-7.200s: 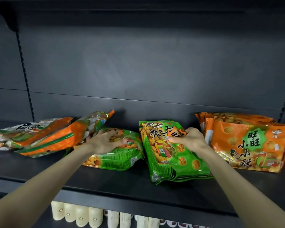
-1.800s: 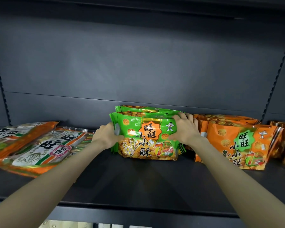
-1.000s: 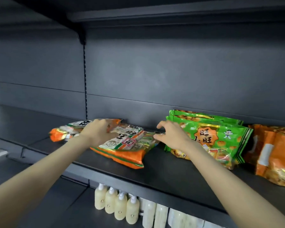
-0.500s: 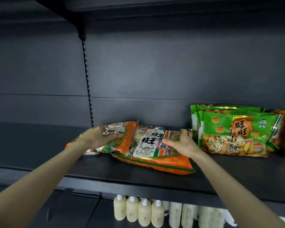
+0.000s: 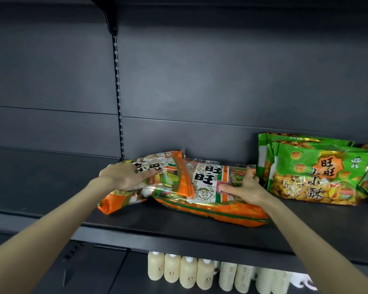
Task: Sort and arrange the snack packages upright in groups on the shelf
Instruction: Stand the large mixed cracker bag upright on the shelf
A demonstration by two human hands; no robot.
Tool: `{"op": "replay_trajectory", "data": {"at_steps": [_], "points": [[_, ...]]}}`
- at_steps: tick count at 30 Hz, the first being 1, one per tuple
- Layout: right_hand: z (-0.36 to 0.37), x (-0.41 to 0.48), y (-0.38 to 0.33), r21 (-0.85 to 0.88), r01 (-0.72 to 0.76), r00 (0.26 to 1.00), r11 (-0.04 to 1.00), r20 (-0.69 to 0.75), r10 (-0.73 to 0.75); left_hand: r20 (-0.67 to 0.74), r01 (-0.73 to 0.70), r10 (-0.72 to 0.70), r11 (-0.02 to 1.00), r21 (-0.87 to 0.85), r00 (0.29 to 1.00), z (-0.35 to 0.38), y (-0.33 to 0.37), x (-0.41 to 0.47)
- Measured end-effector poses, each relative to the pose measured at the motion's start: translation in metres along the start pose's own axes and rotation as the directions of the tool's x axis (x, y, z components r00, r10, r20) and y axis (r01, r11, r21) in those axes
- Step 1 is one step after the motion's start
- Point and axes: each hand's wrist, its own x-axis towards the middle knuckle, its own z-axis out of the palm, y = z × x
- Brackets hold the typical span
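The dark metal shelf (image 5: 179, 227) carries green packs (image 5: 319, 172) upright near its right end, already grouped. Two orange packs (image 5: 202, 184) lie flat and overlapping mid-shelf (unsorted, I judge). My left hand (image 5: 123, 176) rests straight-fingered on the left one; my right hand (image 5: 245, 187), fingers spread, presses the other, probably to stand both.

On the front green package (image 5: 319, 172), 旺旺 printed inside an orange starburst, with 小小酥 in large black characters beneath. On the lying orange package (image 5: 208, 209), 旺旺 in black on a white panel, above a red label (image 5: 222, 185) too covered by the right hand (image 5: 244, 187) to read. On the leftward orange package (image 5: 164, 166), black 旺 characters upside down, partly under the left hand (image 5: 123, 177). Smaller print too blurred to read.
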Motion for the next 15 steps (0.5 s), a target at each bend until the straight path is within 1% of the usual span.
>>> {"op": "replay_trajectory", "data": {"at_steps": [2, 4, 7, 9, 11, 13, 15], "points": [[0.0, 0.002, 0.0, -0.055, 0.023, 0.998, 0.998, 0.053, -0.02, 0.02, -0.028, 0.028, 0.999, 0.015, 0.999, -0.005, -0.003, 0.0], [0.0, 0.004, 0.0, -0.096, 0.05, 0.994, 0.994, 0.104, -0.04, 0.078, -0.044, 0.046, 0.999, -0.024, 0.996, -0.012, -0.005, 0.001], [-0.004, 0.005, 0.001, -0.091, 0.062, 0.99, 0.994, 0.129, -0.05, 0.213, -0.023, 0.072, 0.975, -0.222, 0.974, -0.021, -0.004, 0.0], [-0.007, 0.006, 0.003, -0.078, 0.077, 0.989, 0.994, 0.136, -0.066, 0.235, -0.053, 0.132, 0.947, -0.316, 0.963, -0.021, -0.004, -0.002], [-0.009, 0.007, 0.004, -0.049, 0.082, 0.987, 0.995, 0.143, -0.074, 0.196, -0.102, 0.186, 0.921, -0.377, 0.963, -0.016, -0.008, -0.002], [-0.009, 0.009, 0.006, 0.013, 0.065, 0.989, 0.998, 0.135, -0.066, 0.107, -0.132, 0.194, 0.897, -0.423, 0.975, -0.011, -0.016, 0.001], [-0.009, 0.009, 0.006, 0.067, 0.045, 0.992, 0.997, 0.114, -0.052, 0.008, -0.153, 0.166, 0.925, -0.348, 0.986, -0.004, -0.026, 0.01]]}}
